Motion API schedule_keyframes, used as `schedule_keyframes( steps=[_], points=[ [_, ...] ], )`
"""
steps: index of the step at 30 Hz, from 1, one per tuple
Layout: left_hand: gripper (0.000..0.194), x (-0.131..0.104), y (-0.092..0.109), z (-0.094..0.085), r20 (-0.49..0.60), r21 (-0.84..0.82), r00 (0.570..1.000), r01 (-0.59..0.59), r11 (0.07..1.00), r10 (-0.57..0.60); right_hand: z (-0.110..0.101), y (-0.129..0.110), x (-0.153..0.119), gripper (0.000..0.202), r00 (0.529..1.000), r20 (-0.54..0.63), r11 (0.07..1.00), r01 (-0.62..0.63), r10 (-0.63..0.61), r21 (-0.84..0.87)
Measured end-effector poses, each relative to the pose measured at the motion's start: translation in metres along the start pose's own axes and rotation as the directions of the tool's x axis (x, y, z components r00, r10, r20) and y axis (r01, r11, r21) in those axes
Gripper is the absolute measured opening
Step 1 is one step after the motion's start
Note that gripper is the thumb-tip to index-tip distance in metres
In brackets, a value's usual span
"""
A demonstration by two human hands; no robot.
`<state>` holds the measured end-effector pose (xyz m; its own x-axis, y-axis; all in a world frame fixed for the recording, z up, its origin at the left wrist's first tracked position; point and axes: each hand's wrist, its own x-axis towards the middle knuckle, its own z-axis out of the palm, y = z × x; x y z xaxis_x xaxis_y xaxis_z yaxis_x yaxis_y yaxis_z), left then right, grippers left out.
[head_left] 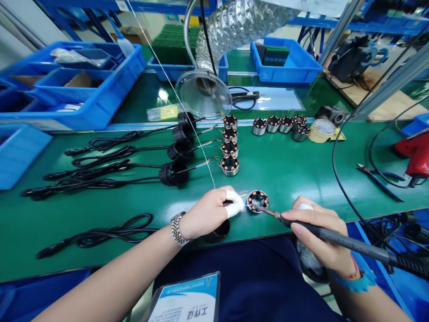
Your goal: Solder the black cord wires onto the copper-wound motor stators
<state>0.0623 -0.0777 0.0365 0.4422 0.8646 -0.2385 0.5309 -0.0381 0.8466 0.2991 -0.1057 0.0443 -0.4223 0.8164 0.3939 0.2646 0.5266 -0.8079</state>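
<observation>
My right hand grips a black soldering iron, its tip at the near-left part of a motor stator with copper windings. Wearing white finger cots on thumb and forefinger, my left hand pinches a thin solder wire that comes down from above. The wire's end shows between those fingertips and the stator. Beside them, coloured leads reach the stator; whether the fingers also hold these is hidden. A black round cap lies partly under my left hand, with a coiled black cable to its left.
Several stators wired to black capped cables lie beyond my hands. More loose stators stand near a solder paste-like tub. A fume extractor funnel hangs at the back. Cutting pliers and a red tool are at right.
</observation>
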Motion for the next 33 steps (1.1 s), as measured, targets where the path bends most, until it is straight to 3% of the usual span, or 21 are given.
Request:
schedule_keyframes(
  steps=[25, 33],
  points=[
    [0.014, 0.0018, 0.0049, 0.0007, 0.007, -0.040, 0.998, 0.064, 0.997, -0.064, -0.0001, 0.0015, 0.0035, 0.025, 0.999, 0.048, 1.000, 0.003, -0.002, -0.016],
    [0.014, 0.0019, 0.0054, 0.0012, 0.002, -0.025, 0.999, 0.034, 0.999, -0.034, 0.0004, 0.0002, 0.0050, 0.024, 0.999, 0.054, 1.000, -0.002, 0.003, -0.022]
  ],
)
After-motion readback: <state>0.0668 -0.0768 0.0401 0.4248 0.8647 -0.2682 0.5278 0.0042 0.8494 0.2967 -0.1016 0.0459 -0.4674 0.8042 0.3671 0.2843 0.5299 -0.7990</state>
